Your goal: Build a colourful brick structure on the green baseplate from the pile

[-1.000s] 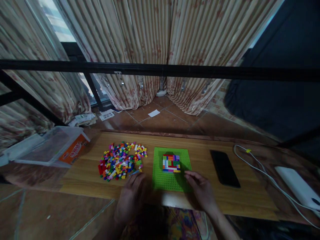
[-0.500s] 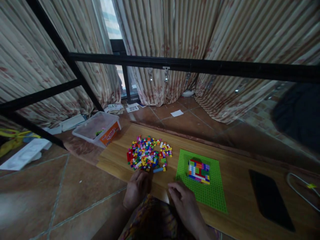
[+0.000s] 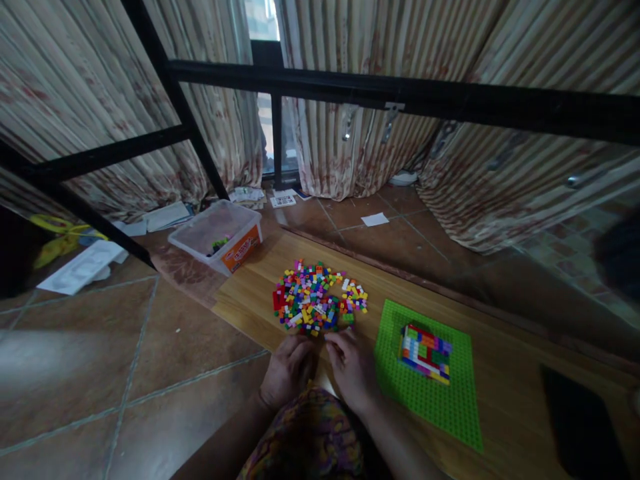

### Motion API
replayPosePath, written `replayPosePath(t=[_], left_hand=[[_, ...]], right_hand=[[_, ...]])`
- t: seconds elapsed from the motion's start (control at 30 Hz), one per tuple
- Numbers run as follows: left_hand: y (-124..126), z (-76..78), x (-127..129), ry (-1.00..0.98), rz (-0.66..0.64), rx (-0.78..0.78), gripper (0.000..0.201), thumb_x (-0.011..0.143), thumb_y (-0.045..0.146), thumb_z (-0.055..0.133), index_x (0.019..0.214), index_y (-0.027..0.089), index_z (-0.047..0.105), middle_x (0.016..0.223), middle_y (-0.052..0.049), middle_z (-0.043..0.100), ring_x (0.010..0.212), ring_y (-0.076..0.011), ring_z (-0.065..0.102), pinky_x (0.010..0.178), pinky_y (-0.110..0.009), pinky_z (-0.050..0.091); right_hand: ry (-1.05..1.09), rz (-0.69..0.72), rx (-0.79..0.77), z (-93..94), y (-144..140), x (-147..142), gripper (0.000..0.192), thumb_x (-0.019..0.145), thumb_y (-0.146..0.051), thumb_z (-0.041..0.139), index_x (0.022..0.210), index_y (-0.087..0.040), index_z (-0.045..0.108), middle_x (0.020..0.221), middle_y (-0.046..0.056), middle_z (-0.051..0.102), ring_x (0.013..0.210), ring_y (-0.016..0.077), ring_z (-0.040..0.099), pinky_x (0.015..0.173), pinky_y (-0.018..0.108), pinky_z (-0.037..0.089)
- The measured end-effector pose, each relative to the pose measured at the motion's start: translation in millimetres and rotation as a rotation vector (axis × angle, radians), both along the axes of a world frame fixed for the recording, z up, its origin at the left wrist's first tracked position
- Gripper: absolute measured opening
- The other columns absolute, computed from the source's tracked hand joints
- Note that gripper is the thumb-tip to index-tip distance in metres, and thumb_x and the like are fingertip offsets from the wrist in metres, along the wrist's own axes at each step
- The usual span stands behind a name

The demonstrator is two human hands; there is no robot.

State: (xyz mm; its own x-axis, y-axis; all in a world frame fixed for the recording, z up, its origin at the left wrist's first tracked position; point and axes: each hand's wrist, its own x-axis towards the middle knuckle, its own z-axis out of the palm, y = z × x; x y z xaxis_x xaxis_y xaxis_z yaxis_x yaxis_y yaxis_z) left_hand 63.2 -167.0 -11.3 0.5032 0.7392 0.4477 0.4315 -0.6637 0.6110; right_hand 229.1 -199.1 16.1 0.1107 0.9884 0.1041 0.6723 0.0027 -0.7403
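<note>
- Left hand point(image 3: 289, 369): resting at the near edge of the wooden counter point(image 3: 500, 393), knuckles up, fingers curled under; grip state cannot be told; nothing visibly held.
- Right hand point(image 3: 353, 367): moved off the green baseplate point(image 3: 430, 393), where it sat a second ago; now just beside the left hand, fingertips point(image 3: 334, 338) touching the near edge of the loose brick pile point(image 3: 319, 305); fingers narrowly bent; brick between them or not cannot be told.
- Loose brick pile: mixed colours, spread on the counter ahead of both hands, left of the baseplate.
- Partly built block point(image 3: 425, 343): seated on the baseplate, multicoloured, untouched at present; well right of the hands.
- Judged consequence of the shift: placing paused, selection of a further brick in hand.
- Clear plastic tub point(image 3: 217, 237): on the floor beyond the counter's far left corner, orange label facing; apart from the pile.
- Dark phone point(image 3: 583, 427): flat at the counter's right end.
</note>
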Motion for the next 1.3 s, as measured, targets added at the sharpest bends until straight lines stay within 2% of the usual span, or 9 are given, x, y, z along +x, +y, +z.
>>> replayPosePath(t=[0.37,0.57,0.77,1.1,1.3], left_hand=[[0,-3.7,-1,0.006,-0.02,-0.004,0.015,0.085,0.012,0.053,0.099,0.018,0.056,0.096,-0.008,0.061,0.088,-0.0168,0.056,0.078,-0.029,0.05],[0,-0.7,0,0.022,-0.006,0.012,0.014,0.085,0.014,0.053,0.098,0.018,0.056,0.094,-0.008,0.061,0.086,-0.0173,0.056,0.076,-0.03,0.051],[0,-1.3,0,0.014,-0.009,0.001,0.013,0.085,0.013,0.053,0.097,0.018,0.056,0.094,-0.008,0.061,0.087,-0.0173,0.056,0.076,-0.03,0.051],[1,0.9,0,0.024,-0.004,0.011,0.015,0.085,0.013,0.052,0.099,0.018,0.056,0.094,-0.007,0.061,0.086,-0.0159,0.057,0.076,-0.028,0.051],[4,1.8,1,0.048,0.019,0.095,0.014,0.087,0.015,0.052,0.099,0.018,0.057,0.092,-0.007,0.062,0.085,-0.0159,0.059,0.075,-0.028,0.052]], right_hand=[[-0.341,-0.119,-0.074,4.8,20,-8,0.018,0.091,-0.021,0.05,0.101,-0.022,0.065,0.092,0.006,0.063,0.092,0.0222,0.06,0.077,0.031,0.042],[-0.312,-0.117,-0.051,9.4,16,-5,0.016,0.089,-0.017,0.05,0.091,-0.022,0.065,0.088,0.005,0.062,0.086,0.0202,0.059,0.075,0.03,0.042],[-0.276,-0.148,-0.042,11.0,12,5,0.014,0.087,-0.016,0.053,0.095,-0.021,0.064,0.09,0.004,0.062,0.088,0.0205,0.06,0.078,0.03,0.043],[-0.331,-0.112,-0.101,11.6,15,-7,0.019,0.087,-0.017,0.055,0.101,-0.025,0.065,0.096,0.005,0.062,0.096,0.0222,0.058,0.081,0.031,0.043],[-0.336,-0.125,-0.149,9.4,19,-9,0.011,0.089,-0.019,0.056,0.094,-0.024,0.065,0.098,0.003,0.062,0.098,0.0208,0.056,0.084,0.03,0.041]])
